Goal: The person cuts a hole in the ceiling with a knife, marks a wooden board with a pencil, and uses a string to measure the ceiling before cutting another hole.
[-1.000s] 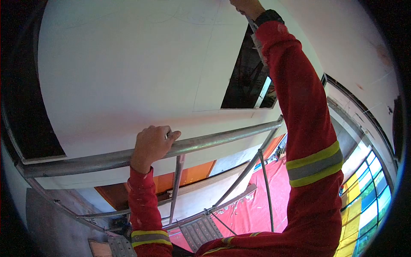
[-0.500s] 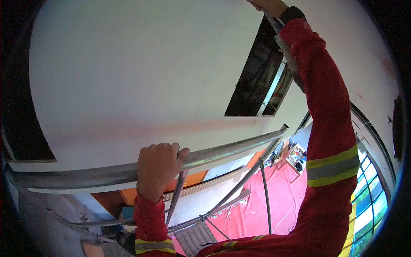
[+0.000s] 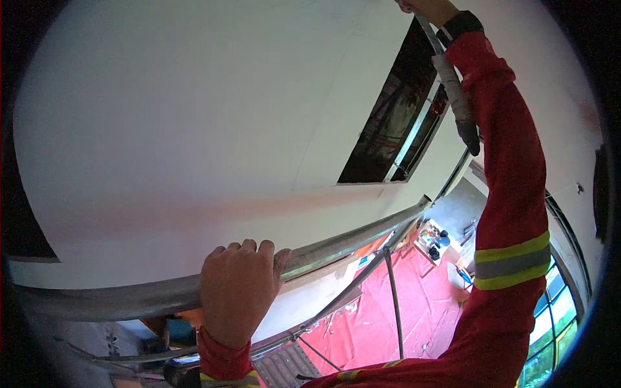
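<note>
My left hand [image 3: 238, 291] rests over a grey metal scaffold tube [image 3: 349, 242], its fingers wrapped round the top and the thumb to the right. Up at the top edge of the view, my right hand [image 3: 430, 9] is closed round a thin metal tool [image 3: 460, 103], whose fingertips end is partly cut off by the frame. The tool's thick, grey-wrapped lower part with a dark end hangs down along my red sleeve. Above me spreads a white ceiling panel [image 3: 194, 116], and a long dark opening [image 3: 388, 116] with a metal strip inside lies near my right forearm.
Far below is a pink floor covering [image 3: 362, 317], with a small table [image 3: 432, 240] bearing several items. A perforated scaffold platform [image 3: 288, 362] lies beneath me, and a diagonal brace [image 3: 394, 297] stands beyond the tube. Gridded windows [image 3: 556, 317] are at lower right.
The view has shifted, so the tube and my left hand appear lower. My right hand and the tool have moved slightly right in view; the wrapped part shows more clearly. Both grips stay closed.
</note>
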